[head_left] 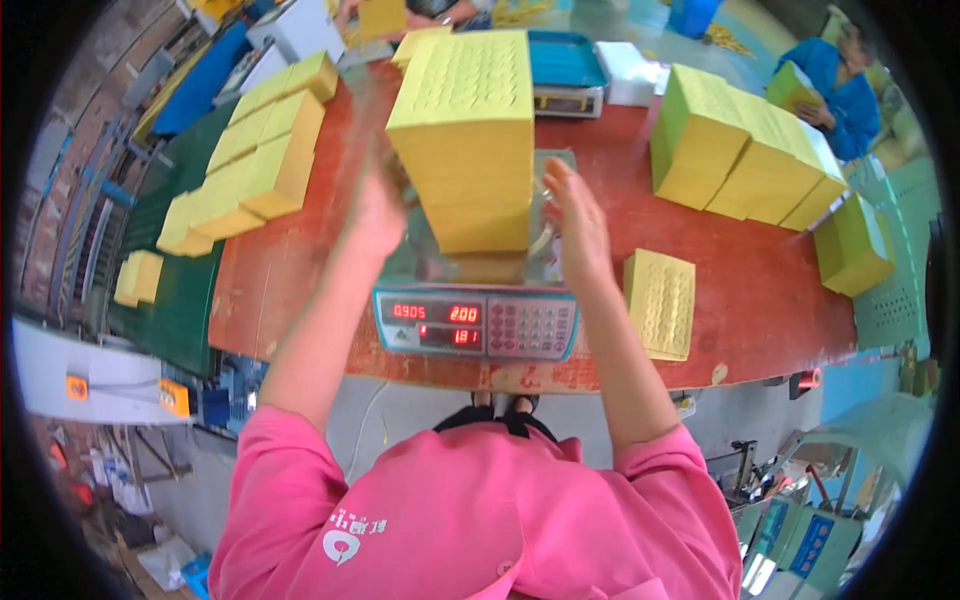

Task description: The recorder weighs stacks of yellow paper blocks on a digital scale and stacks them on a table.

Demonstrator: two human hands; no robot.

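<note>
A tall stack of yellow paper with rows of punched marks on its top stands on the pan of a digital scale. The scale's red display is lit. Close by the stack's left side is my left hand, slightly blurred, its fingers stretched forward and partly behind the stack. My right hand is held on the other side, palm toward the paper, with fingers extended and a gap between it and the stack. Neither hand grips anything. To the right of the scale lies a low pile of yellow punched paper.
Yellow paper blocks line the left of the red table, and more blocks stand at right. Behind the stack sits another scale with a blue tray. A co-worker in blue holds a yellow block at far right.
</note>
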